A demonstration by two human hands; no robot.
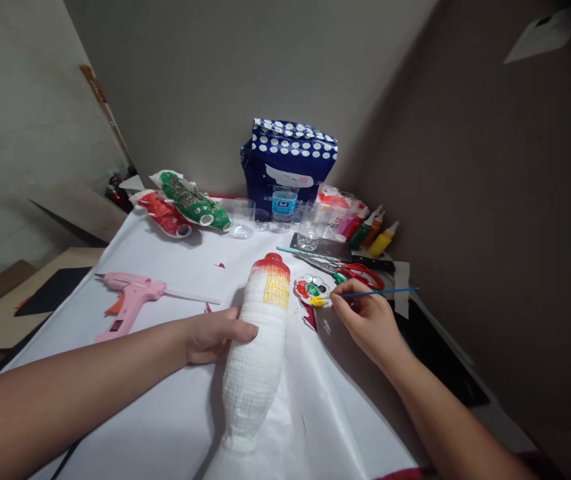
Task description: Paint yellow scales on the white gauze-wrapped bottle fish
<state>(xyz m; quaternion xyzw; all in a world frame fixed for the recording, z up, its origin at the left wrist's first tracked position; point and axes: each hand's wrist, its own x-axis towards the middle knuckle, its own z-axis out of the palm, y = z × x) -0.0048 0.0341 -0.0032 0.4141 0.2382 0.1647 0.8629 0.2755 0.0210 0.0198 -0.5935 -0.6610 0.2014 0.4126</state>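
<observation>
My left hand [220, 333] is wrapped round a white fabric-covered bottle [256, 360], its thumb on the near face. The bottle's top end is painted red, with a yellow patch below it on the right side. Between the fingers of my right hand [365, 317] is a thin blue paintbrush [380, 293]. Its tip is at the yellow paint [318, 302] in a flower-shaped white palette [299, 283], which also holds red, green and black paint.
A pink glue gun [133, 293] lies at the left. Behind stand green and red fish-shaped crafts [185, 197], clear cups [242, 217] and a blue bag [290, 160]. Red-handled scissors [365, 273], a knife [375, 263] and several paint bottles [383, 241] are at the right.
</observation>
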